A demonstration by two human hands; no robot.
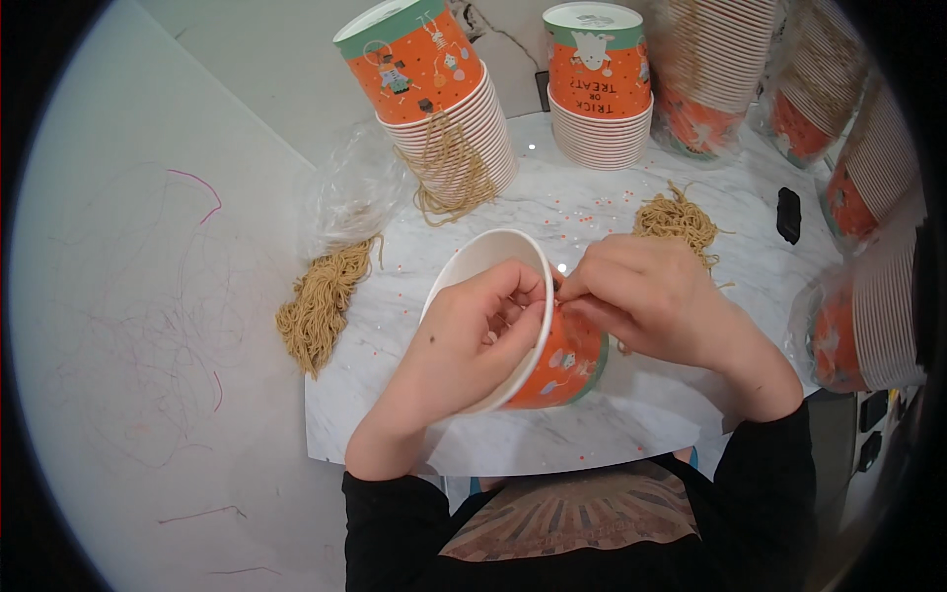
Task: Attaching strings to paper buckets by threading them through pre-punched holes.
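Over the near edge of the white marbled table [612,414], the person held an orange paper cup with a white inside [557,360] tipped on its side, mouth toward the left. The left hand [464,345] gripped the cup's rim, fingers curled over the lip and into the opening. The right hand [651,296] lay against the cup's outer wall at the rim, fingertips pressed together in a pinch on something too small to make out.

A loose bundle of tan string [321,306] lay at the table's left edge beside a crumpled clear plastic bag [350,192]. A second tangle of tan string [679,219] sat just beyond the right hand. Two stacks of matching orange cups [449,109] [599,84] stood toward the far edge, with plastic-wrapped stacks [868,178] along the right edge. A small black object [788,215] lay near those.
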